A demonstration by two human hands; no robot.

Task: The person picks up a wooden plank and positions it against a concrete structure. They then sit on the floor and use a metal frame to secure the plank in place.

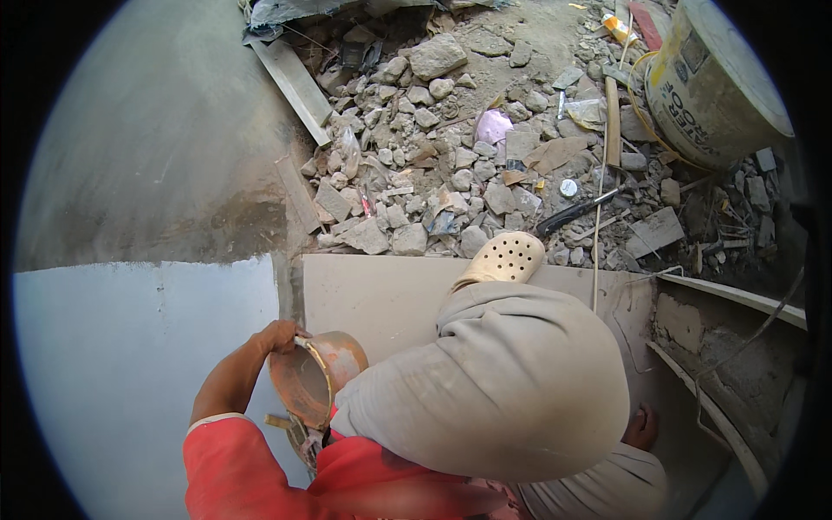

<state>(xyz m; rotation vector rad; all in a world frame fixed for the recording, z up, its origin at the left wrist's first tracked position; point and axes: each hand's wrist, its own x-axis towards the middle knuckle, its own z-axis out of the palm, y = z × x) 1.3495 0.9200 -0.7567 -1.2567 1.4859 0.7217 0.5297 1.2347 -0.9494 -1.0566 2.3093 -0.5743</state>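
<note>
My left hand (284, 336) is closed over the rim of an orange-brown, worn bucket (343, 355), which tilts so that its stained inside shows. The bucket stands beside my bent knee in beige trousers (494, 381). Below it, next to my red sleeve (234, 468), a short wooden end (279, 422) sticks out; the rest of that thing is mostly hidden. On the far side of my leg only a small part of my right hand (643, 426) shows, low near the floor. My leg and the shadow hide its fingers.
A cream clog (507, 257) is on my foot at the edge of the smooth slab (373, 295). Broken stones and rubble (416, 173) spread ahead. A large whitish bucket (715, 87) lies tilted at the far right. Bent wire (702, 381) stands at right; a wall, part painted pale blue (139, 347), rises at left.
</note>
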